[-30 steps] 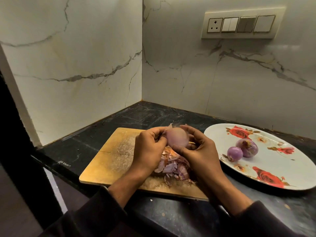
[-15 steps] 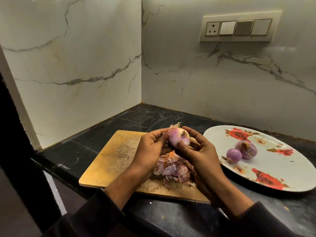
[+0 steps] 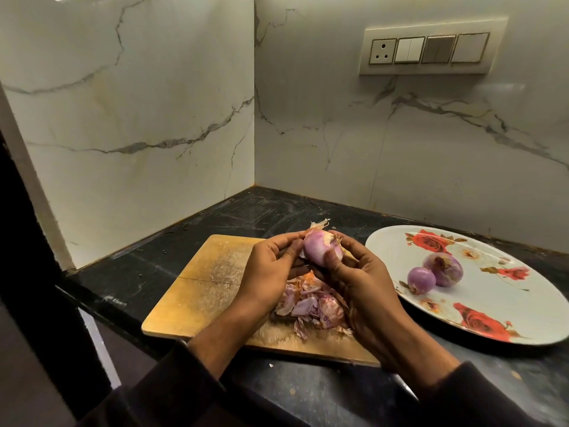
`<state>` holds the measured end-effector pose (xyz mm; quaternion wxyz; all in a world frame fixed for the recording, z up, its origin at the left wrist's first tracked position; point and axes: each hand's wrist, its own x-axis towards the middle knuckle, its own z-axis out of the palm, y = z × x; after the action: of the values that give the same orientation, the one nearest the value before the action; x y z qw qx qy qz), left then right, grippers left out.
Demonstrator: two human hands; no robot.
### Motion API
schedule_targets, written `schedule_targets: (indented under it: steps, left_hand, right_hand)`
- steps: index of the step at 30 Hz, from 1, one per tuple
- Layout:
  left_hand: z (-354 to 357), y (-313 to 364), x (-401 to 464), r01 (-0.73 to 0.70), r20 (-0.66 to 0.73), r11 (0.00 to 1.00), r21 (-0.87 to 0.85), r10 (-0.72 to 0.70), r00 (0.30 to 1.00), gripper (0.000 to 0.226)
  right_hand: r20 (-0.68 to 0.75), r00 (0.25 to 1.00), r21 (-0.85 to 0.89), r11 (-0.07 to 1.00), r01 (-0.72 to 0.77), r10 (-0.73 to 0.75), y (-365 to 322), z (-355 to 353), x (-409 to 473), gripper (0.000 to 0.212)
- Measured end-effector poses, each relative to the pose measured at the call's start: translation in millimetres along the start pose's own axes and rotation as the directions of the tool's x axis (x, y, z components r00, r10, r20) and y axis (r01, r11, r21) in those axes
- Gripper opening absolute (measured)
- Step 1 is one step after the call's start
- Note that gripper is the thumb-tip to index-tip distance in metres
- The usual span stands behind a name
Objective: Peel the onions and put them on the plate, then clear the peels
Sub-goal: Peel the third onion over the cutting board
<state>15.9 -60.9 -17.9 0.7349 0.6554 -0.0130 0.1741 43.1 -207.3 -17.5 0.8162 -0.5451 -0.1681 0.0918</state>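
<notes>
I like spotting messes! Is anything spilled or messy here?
Only a little: a small peel scrap has landed on the dark counter, just off the near edge of the cutting board. The other peels sit piled on the board.

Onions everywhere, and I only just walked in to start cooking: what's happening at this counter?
A person is peeling an onion over the wooden cutting board. The left hand and the right hand both grip it, and a dry flap of skin sticks up at its top. A pile of peels lies on the board under the hands. Two peeled onions sit touching on the flowered plate to the right.
</notes>
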Motion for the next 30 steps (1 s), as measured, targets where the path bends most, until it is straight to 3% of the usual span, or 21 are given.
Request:
schedule_targets:
  steps: [4,8,18,22,30]
  left_hand:
    - [1.0,0.6,-0.6,0.039,0.063,0.999,-0.038,-0.036,0.997,0.025]
    - [-1.4,1.4,-0.5,0.009,0.014,0.999,-0.037,-0.009,1.0,0.025]
    - [-4.2,-1.5,0.9,-0.012,-0.021,0.999,0.042,0.013,1.0,0.027]
    - [-3.4,-1.8,0.7,0.001,-0.023,0.999,0.032,0.0,1.0,0.024]
    - [-3.2,0.5,0.4,0.043,-0.033,0.998,-0.047,-0.045,0.998,0.022]
  right_hand:
    - [-0.041,0.999,-0.037,0.999,0.025,-0.026,1.3,-1.5,0.3,0.054]
    - [-0.016,0.999,-0.073,0.997,0.029,-0.03,-1.7,1.4,-1.0,0.042]
    - [-0.034,0.984,0.149,0.975,-0.166,0.172,-7.9,1.5,-1.5,0.017]
    - [-0.048,0.985,0.091,0.983,-0.161,0.166,-6.4,0.6,-0.1,0.022]
    - [-0.011,1.0,-0.173,0.985,0.016,-0.019,-4.8,-0.9,-3.2,0.049]
